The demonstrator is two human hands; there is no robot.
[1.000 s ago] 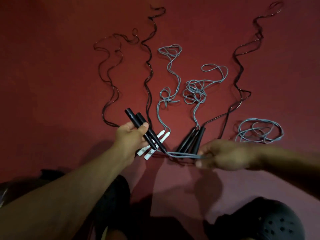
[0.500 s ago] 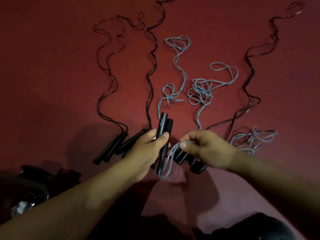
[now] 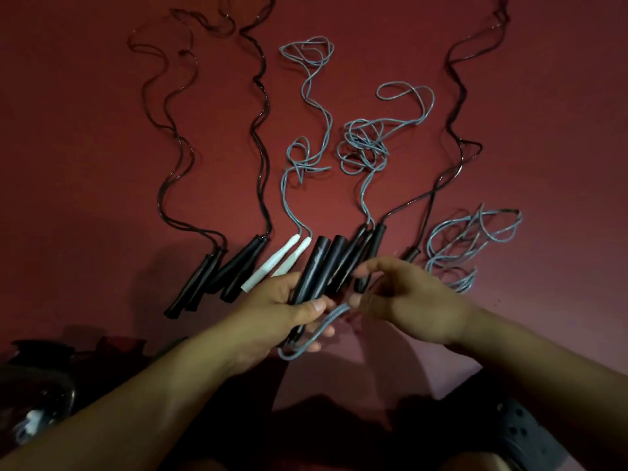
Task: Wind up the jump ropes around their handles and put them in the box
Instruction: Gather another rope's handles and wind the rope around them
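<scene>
My left hand [image 3: 272, 314] grips a pair of black handles [image 3: 321, 263], held side by side and pointing up and to the right. Their grey rope [image 3: 306, 341] loops out below that hand. My right hand [image 3: 407, 300] pinches this rope by the handles' lower end, fingers curled. The rope's loose grey coil [image 3: 472, 239] lies on the red floor [image 3: 85, 164] to the right. Other ropes lie stretched out ahead: two black pairs [image 3: 217, 277] at the left, a white-handled one [image 3: 275, 265], and black handles [image 3: 370, 243] behind my hands.
A dark container [image 3: 37, 385] sits at the lower left; its contents are unclear. A black perforated shoe [image 3: 523, 433] shows at the lower right. A tangle of grey cord [image 3: 363, 144] and a long black cord [image 3: 455, 130] spread towards the far side.
My left hand turned the black handles from slanting down-right to more upright. My right hand came in from the right, drawing the grey rope close to the handles.
</scene>
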